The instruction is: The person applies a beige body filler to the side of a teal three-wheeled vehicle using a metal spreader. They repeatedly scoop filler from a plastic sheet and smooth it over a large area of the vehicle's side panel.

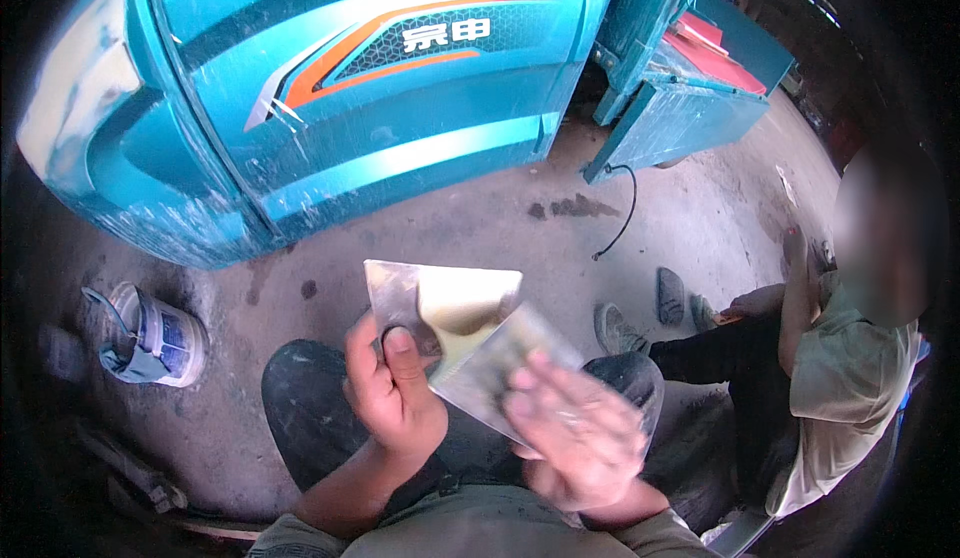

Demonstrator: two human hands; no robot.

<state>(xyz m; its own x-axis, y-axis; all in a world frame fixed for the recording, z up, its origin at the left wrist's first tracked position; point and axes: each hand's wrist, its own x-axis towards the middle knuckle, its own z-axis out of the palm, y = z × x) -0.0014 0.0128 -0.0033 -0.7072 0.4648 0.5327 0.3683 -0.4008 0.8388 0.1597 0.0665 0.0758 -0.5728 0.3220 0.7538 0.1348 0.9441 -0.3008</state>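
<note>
Left hand: closed on the near-left edge of the left plate, thumb on top; the left hand (400,393) leaves most of the left plate (393,293) uncovered.
Right hand: the fingers of the right hand (580,433) lie spread and nearly flat over the right plate (480,373), holding it; blur hides exactly where the thumb grips.
Paste: the pale yellow paste (470,293) sits on the left plate, ahead of both hands, up and right from the left thumb.
Plate to plate: the right plate's long edge slants from near the left thumb up and away to the right, overlapping the paste; whether it presses hard I can't tell. The left hand is nearer that edge's lower end.
Lap: both plates are held up in front of the worker's knees (305,398).
Floor, left: a bucket (180,338) with a grey-blue cloth (135,366) at its rim.
Ahead: a blue vehicle panel (400,108).
Right: a seated co-worker (850,383).
</note>
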